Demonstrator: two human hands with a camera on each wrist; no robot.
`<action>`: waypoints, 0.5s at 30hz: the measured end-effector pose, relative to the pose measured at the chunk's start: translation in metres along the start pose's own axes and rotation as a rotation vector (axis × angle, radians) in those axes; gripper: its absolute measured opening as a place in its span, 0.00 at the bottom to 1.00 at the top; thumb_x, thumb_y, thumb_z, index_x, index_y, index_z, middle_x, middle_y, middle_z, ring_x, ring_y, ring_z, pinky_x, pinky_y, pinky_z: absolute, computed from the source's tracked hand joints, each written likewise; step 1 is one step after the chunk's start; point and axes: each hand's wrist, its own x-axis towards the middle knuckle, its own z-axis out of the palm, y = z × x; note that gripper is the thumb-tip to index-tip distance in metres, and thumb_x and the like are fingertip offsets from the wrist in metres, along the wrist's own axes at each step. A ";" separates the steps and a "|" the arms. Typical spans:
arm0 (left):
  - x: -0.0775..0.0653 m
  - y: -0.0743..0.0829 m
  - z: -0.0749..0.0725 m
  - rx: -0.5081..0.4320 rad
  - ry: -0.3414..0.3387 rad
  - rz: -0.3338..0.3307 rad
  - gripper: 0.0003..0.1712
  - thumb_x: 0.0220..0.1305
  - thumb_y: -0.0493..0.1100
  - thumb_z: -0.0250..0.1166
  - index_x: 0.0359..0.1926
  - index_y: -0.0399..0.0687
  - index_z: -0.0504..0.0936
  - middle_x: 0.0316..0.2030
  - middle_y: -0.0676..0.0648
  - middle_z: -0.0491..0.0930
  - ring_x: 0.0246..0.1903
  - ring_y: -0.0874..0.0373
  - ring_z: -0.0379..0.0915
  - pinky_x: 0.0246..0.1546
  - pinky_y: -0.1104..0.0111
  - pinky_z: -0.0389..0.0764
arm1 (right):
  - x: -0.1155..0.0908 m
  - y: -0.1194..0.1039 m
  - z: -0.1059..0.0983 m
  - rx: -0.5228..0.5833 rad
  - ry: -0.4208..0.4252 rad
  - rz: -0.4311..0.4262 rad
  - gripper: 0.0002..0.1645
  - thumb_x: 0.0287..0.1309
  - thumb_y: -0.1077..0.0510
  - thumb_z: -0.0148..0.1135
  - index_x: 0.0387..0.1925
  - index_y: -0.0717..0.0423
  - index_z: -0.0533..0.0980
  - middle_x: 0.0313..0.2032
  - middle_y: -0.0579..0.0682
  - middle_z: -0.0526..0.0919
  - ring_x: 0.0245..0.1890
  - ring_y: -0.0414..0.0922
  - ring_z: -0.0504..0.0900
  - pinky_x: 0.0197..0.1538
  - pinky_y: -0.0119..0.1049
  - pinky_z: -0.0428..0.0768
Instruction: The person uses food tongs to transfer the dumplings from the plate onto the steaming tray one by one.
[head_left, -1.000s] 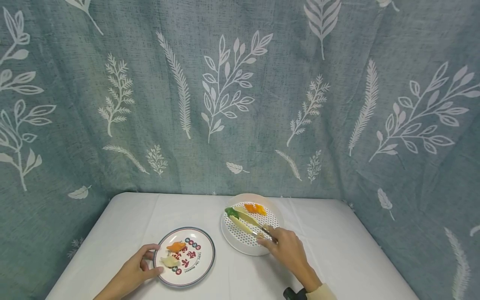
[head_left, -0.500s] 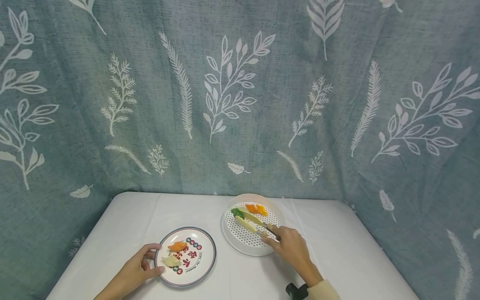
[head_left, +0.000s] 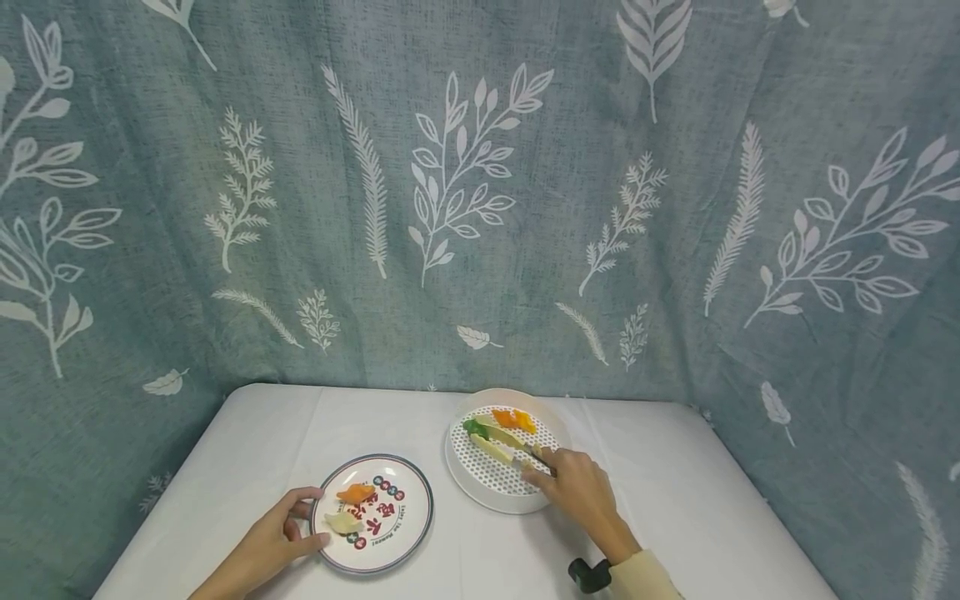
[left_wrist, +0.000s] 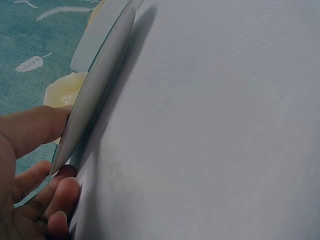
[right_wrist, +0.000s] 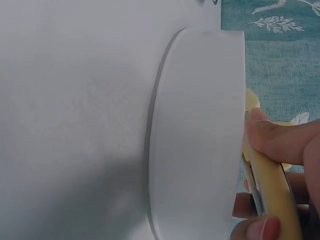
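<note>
My left hand [head_left: 270,533] grips the left rim of a white plate [head_left: 408,529] with a blue-edged border and red lettering. An orange dumpling-shaped piece [head_left: 356,493] and a pale cream one [head_left: 343,523] lie on that plate. In my right hand [head_left: 581,493] are tongs [head_left: 492,450] with yellow-green arms, pinched between thumb and fingers. The tong tips reach into a round white steamer tray [head_left: 480,492] and sit around a green dumpling-shaped piece [head_left: 476,428]. In the right wrist view, the tongs' yellow handle [right_wrist: 275,195] shows beyond the tray's wall.
Orange [head_left: 503,418] and yellow [head_left: 524,422] pieces lie at the back of the tray's perforated floor. Pale pieces near the right hand are partly hidden. A white cloth [head_left: 315,425] covers the table, and a patterned blue-green curtain [head_left: 525,333] hangs behind and at the sides.
The tongs and the green piece have shifted slightly right within the tray, then stayed nearly still. The left hand keeps its hold on the plate. The head view has moved a little.
</note>
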 end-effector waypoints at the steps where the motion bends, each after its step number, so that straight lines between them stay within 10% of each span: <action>1: 0.000 0.000 0.000 -0.002 -0.002 0.004 0.47 0.49 0.50 0.83 0.67 0.44 0.71 0.45 0.48 0.79 0.31 0.54 0.66 0.26 0.66 0.70 | 0.000 0.000 0.001 -0.003 0.001 -0.007 0.32 0.54 0.37 0.76 0.56 0.50 0.86 0.25 0.42 0.79 0.23 0.42 0.68 0.26 0.39 0.68; 15: 0.002 -0.006 0.001 0.016 0.014 0.017 0.49 0.46 0.52 0.84 0.67 0.44 0.71 0.45 0.49 0.78 0.31 0.55 0.67 0.26 0.66 0.70 | 0.002 0.000 0.006 0.005 -0.031 0.014 0.33 0.55 0.38 0.75 0.57 0.52 0.85 0.24 0.40 0.79 0.23 0.41 0.67 0.25 0.38 0.65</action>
